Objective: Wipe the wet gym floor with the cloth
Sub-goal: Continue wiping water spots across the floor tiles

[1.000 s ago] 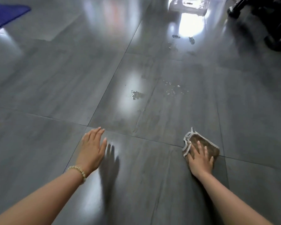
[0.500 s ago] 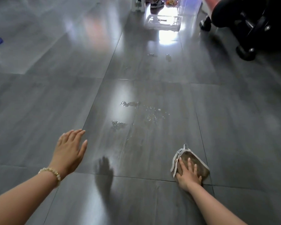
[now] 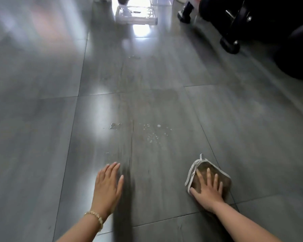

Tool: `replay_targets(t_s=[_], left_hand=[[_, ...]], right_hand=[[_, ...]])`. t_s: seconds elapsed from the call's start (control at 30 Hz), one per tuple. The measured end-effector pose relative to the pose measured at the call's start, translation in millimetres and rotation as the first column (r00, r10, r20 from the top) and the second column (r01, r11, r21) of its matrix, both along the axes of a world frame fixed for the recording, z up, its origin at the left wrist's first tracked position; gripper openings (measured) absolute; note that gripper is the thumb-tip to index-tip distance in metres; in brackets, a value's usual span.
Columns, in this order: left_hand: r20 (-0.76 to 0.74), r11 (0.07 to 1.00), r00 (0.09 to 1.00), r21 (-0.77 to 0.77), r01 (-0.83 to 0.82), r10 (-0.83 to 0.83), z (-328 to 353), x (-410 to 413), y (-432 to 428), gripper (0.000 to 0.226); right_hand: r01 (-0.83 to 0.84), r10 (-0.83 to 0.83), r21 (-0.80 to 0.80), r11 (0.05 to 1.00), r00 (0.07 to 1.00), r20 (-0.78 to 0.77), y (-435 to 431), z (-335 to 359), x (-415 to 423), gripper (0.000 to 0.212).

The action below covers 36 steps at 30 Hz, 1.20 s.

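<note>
Five straight, spread fingers of the right hand [image 3: 208, 191] are pressed flat on the brown cloth [image 3: 226, 182], which is laid on the wet floor [image 3: 157, 172]. The left hand [image 3: 107, 187] is held with fingers straight, and nothing is grasped.

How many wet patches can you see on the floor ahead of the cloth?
3 clear ones: a small puddle ahead of the left hand, scattered droplets to its right, a faint patch farther off. Glare may hide more.

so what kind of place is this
Likely a gym or exercise room, though that is a guess: a wide floor of large glossy grey tiles, black equipment on wheels at the top right, and a clear plastic tray beyond. Water drops lie on the floor.
</note>
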<state>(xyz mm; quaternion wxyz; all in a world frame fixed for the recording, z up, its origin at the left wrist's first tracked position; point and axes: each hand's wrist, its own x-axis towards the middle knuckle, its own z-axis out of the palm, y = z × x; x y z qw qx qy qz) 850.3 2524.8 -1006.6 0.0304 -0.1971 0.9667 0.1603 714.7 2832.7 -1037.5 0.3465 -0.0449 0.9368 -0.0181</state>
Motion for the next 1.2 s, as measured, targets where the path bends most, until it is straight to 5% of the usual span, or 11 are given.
replay_targets(t_s=[0.1,0.17,0.33,0.43,0.57,0.63,0.77,0.9,1.07,1.13,1.2], left_hand=[[-0.074,0.996,0.994,-0.021,-0.083,0.081,-22.4,2.3,-23.6,0.064],[-0.092,0.991,0.989,-0.061,-0.119,0.113,-34.2,18.9,-38.0,0.065],[-0.092,0.965,0.976,-0.157,-0.211,0.198,-46.9,61.2,-63.1,0.071],[-0.096,0.959,0.971,-0.165,-0.232,0.219,-42.6,65.7,-60.2,0.067],[-0.052,0.972,0.982,-0.145,-0.187,0.181,-42.2,59.3,-42.3,0.066],[-0.044,0.978,0.987,-0.135,-0.16,0.155,-42.4,52.8,-35.8,0.066],[-0.032,0.978,0.978,-0.038,-0.207,0.206,-45.8,46.4,-22.3,0.073],[-0.071,0.972,0.969,0.009,-0.237,0.237,-51.5,51.3,-14.1,0.08],[-0.127,0.96,0.952,0.043,-0.276,0.28,-32.2,63.5,-29.4,0.071],[-0.131,0.942,0.933,0.047,-0.332,0.335,-27.0,73.2,-42.2,0.07],[-0.128,0.921,0.912,0.044,-0.386,0.389,-24.3,85.5,-53.9,0.071]], right_hand=[[0.042,-0.1,-0.16,0.986,0.924,-0.37,-24.6,-26.2,10.5,0.081],[-0.017,-0.112,-0.271,0.963,0.883,-0.456,-65.3,-42.2,27.9,0.069],[-0.658,0.462,-0.219,0.721,0.692,-0.555,-189.1,-40.8,124.1,0.057],[-0.783,0.562,-0.157,0.602,0.555,-0.614,-183.2,-52.8,89.3,0.051],[-0.327,0.163,-0.155,0.932,0.761,-0.628,-94.4,-66.8,-29.5,0.064],[-0.122,-0.013,-0.189,0.974,0.807,-0.59,-42.8,-62.5,-42.7,0.069],[-0.399,0.212,-0.275,0.875,0.826,-0.523,-57.6,-53.6,61.0,0.058],[-0.784,0.523,-0.199,0.588,0.556,-0.646,-134.9,-52.6,68.7,0.055],[-0.358,0.228,-0.2,0.912,0.847,-0.48,-130.2,-53.1,-41.2,0.075],[-0.308,0.134,-0.233,0.922,0.822,-0.554,-115.2,-54.5,-30.5,0.075],[-0.447,0.27,-0.224,0.866,0.796,-0.542,-115.0,-48.5,26.5,0.066]])
